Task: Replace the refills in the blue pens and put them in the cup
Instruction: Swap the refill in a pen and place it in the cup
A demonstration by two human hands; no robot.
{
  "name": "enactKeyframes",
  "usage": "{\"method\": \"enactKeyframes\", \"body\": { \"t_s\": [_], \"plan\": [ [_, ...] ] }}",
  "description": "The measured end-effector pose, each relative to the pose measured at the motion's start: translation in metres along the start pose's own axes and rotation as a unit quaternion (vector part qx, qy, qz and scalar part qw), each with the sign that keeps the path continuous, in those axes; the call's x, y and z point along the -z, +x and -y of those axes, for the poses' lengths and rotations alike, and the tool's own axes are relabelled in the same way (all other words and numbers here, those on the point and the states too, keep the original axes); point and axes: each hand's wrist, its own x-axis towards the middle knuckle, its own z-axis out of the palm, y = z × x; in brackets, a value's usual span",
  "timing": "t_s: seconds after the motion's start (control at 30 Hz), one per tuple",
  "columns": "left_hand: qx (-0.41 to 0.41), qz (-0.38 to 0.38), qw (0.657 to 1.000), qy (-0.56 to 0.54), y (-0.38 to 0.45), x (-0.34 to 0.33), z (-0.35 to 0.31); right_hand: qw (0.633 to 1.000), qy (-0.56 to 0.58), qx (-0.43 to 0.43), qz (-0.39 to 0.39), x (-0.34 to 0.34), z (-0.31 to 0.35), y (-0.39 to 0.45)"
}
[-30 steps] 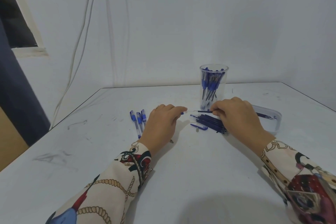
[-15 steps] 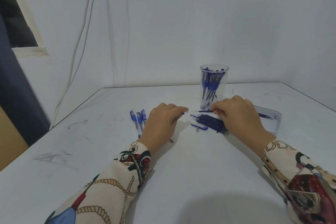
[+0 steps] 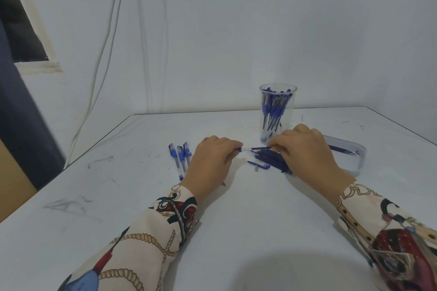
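Mid refill swap: left hand (image 3: pixel 212 160) fingers curled round a pen barrel (image 3: pixel 239 149), right hand (image 3: pixel 305 149) pinching a dark refill (image 3: pixel 260 148) lined up at its open end, just above the surface near the cup (image 3: pixel 277 111). Next I'd push it straight in, then refit tip and cap (image 3: pixel 259 166)

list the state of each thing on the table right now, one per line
cup: upright, holding many blue pens
three pens: lying capped, left of the hands
left hand: gripping a pen barrel
right hand: pinching a refill at the barrel's end
loose refills: piled flat
tray: holding a refill
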Motion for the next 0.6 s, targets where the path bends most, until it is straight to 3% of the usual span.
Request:
{"method": "enactKeyframes", "body": {
  "t_s": [0.2,0.3,0.43,0.6],
  "plan": [
    [-0.031,0.018,0.999,-0.005,0.001,-0.007,-0.009,0.997,0.061,0.040,-0.017,-0.003,0.021,0.000],
    [-0.038,0.022,0.999,0.004,0.001,-0.009,-0.010,0.996,0.086,0.015,0.034,0.000,0.029,0.000],
    [-0.019,0.009,1.000,0.001,0.000,-0.008,-0.006,0.999,0.026,-0.014,0.022,0.000,0.018,-0.001],
    [-0.033,0.013,0.999,0.003,-0.001,-0.008,-0.012,0.999,0.014,0.034,0.010,-0.005,0.024,-0.002]
  ]
}}
